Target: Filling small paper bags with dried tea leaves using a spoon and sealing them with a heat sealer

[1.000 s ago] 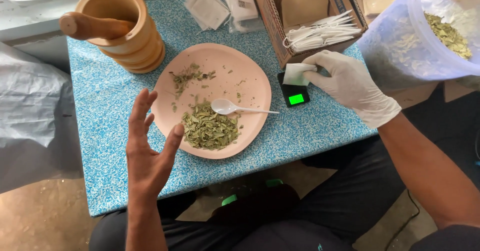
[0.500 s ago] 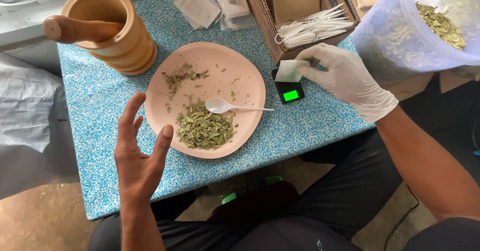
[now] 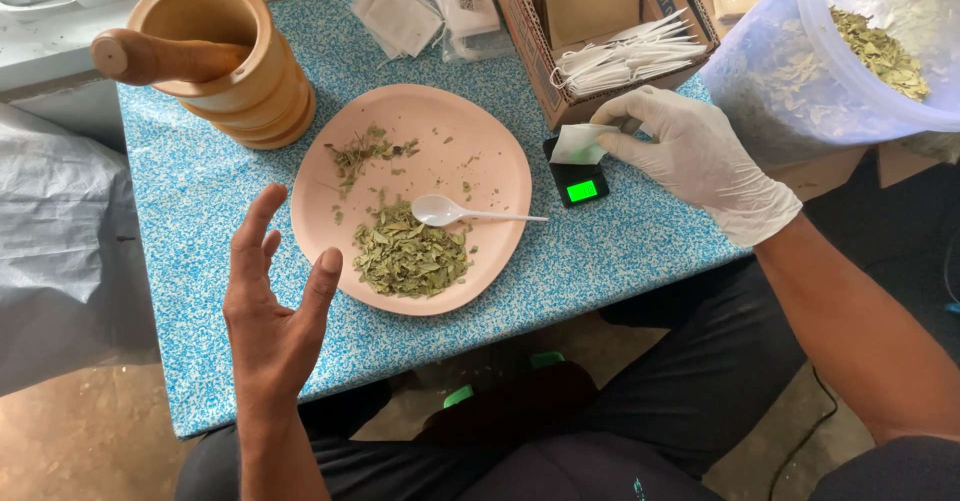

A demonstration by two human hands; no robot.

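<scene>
The gloved right hand [image 3: 700, 156] pinches a small sachet [image 3: 578, 144], apparently resting it on the scale [image 3: 577, 181] near the table's [image 3: 200, 221] right edge, while the bare left hand [image 3: 272, 306] hovers spread, empty, beside the plate [image 3: 490, 161].

Even, soft daylight; the worktop [image 3: 200, 261] is bright and sharply focused. Faint shadows fall toward 6 o'clock. Mild glare marks the plastic tub [image 3: 850, 51] at 2 o'clock; straight edges bow slightly near the borders.

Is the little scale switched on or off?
On: the scale shows a lit green display, while the gloved right hand holds a white sachet on it.
</scene>
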